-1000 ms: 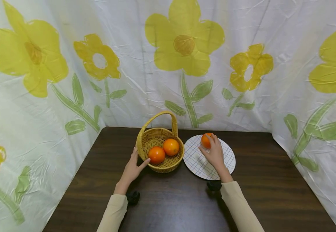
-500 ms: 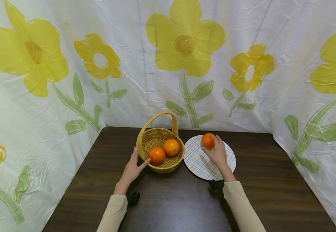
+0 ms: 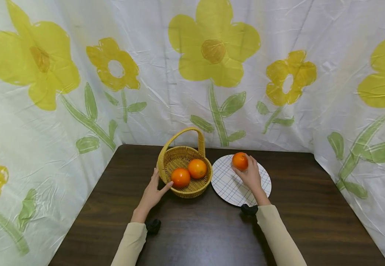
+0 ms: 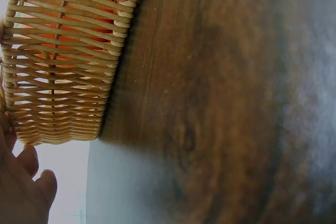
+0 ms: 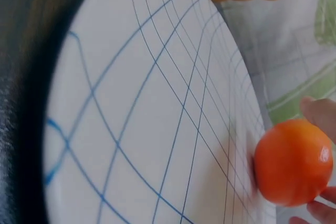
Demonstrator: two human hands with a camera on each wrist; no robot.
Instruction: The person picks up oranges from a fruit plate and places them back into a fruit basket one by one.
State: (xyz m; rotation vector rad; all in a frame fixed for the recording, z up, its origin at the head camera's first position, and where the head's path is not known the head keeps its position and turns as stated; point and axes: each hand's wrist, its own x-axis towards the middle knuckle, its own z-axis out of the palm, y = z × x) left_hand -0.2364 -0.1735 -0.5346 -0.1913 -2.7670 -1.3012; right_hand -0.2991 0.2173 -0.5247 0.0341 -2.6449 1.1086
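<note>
My right hand [image 3: 251,175] pinches an orange [image 3: 240,161] at the far part of a round white plate [image 3: 227,184] with thin blue grid lines. In the right wrist view the orange [image 5: 293,162] touches the plate's surface, the thumb above it and fingertips below. My left hand [image 3: 150,194] rests with spread fingers against the near left side of a yellow wicker basket [image 3: 192,191], its thumb by the rim. Inside the basket lie two more oranges, one nearer [image 3: 180,177] and one farther right [image 3: 197,169]. The left wrist view shows fingertips beside the basket's woven wall [image 4: 63,77].
Basket and plate stand side by side on a dark wooden table [image 3: 199,232], close to its far edge. The basket's tall arched handle [image 3: 179,135] rises over it. A white curtain [image 3: 152,74] with yellow flowers hangs behind and along both sides.
My right hand and the orange it pinches have shifted slightly right on the plate, and the orange shows more fully. The left hand and basket have stayed in place.
</note>
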